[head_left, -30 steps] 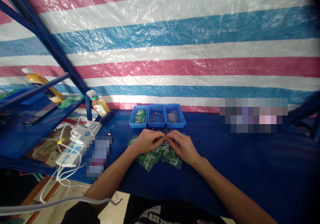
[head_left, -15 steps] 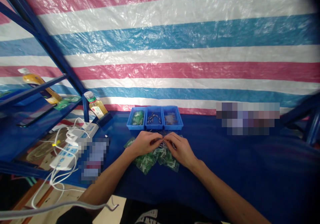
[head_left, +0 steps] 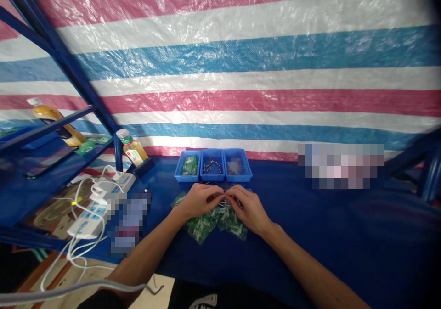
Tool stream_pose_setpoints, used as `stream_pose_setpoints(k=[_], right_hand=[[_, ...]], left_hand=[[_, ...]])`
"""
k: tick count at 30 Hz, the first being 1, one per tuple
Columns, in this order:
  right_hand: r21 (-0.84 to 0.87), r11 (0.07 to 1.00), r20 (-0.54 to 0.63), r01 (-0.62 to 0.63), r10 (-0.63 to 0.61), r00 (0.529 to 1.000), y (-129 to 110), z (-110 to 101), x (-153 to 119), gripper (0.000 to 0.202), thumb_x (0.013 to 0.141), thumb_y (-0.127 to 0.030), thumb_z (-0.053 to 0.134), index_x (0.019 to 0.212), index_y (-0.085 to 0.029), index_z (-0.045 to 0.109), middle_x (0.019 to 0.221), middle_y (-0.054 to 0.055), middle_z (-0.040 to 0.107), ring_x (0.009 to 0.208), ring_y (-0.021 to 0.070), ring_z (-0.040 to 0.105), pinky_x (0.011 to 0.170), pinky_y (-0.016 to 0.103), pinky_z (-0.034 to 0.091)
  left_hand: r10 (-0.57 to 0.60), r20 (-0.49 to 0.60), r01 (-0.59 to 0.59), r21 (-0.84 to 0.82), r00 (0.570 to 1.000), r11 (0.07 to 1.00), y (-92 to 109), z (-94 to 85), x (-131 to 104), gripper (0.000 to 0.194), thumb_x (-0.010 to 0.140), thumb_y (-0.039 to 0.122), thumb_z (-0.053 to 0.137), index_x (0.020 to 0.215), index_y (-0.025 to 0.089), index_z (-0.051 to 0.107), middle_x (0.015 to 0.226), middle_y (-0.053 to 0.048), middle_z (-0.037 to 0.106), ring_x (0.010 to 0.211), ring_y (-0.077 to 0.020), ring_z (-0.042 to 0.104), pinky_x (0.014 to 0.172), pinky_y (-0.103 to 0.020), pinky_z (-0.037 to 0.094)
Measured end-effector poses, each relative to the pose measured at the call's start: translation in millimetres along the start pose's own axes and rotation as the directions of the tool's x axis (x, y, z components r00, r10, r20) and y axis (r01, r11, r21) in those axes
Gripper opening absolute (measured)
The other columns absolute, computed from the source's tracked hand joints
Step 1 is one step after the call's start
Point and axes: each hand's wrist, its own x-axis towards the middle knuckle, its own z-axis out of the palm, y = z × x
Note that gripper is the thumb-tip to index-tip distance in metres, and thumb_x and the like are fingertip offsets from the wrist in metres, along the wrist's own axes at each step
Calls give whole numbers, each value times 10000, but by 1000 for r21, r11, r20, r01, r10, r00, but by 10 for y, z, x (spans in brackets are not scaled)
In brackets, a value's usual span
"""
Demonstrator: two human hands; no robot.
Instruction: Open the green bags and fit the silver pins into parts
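My left hand (head_left: pixel 201 201) and my right hand (head_left: pixel 248 205) meet fingertip to fingertip over the blue table. Thumb and forefinger are pinched on each hand, and whatever lies between them is too small to make out. Beneath and around the fingers are small clear-and-green plastic bags (head_left: pixel 200 230) with slim light pieces inside. Loose dark and silvery pin-like pieces (head_left: pixel 224 202) lie under the fingertips, partly covered by the hands. Just beyond stand three joined blue bins: a left bin (head_left: pixel 187 179) with green bags, a middle bin (head_left: pixel 212 178) with dark pins, and a right bin (head_left: pixel 238 178) with small brownish pieces.
To the left lie a white power strip (head_left: pixel 86 221) with tangled white cables and a blurred-out flat object (head_left: pixel 132 219). A bottle (head_left: pixel 132 148) stands at the back left, another bottle (head_left: pixel 58 120) on the shelf. A blurred patch covers something at the back right.
The whole view has shifted down slightly. Both hands keep the same pinched pose, fingertips together, with no other clear change.
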Motion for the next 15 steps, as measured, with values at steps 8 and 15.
stream_pose_setpoints(k=[8, 15], right_hand=[[-12, 1000, 5, -13, 13, 1000, -8, -3, 8, 143, 1044, -245, 509, 1020, -245, 650, 907, 33, 673, 777, 174, 663, 739, 295, 531], [-5, 1000, 6, -19, 19, 1000, 16, 13, 2, 122, 1035, -223, 523, 1023, -243, 643, 885, 22, 659, 741, 164, 647, 710, 288, 524]], left_hand=[[0, -20, 0, 5, 1000, 1000, -3, 18, -2, 190, 995, 303, 589, 1030, 165, 715, 720, -15, 696, 614, -109, 637, 598, -203, 454], [2, -46, -2, 6, 999, 1000, -33, 47, -13, 183, 988, 315, 599, 1027, 171, 706, 673, 4, 673, 579, -101, 617, 598, -196, 459]])
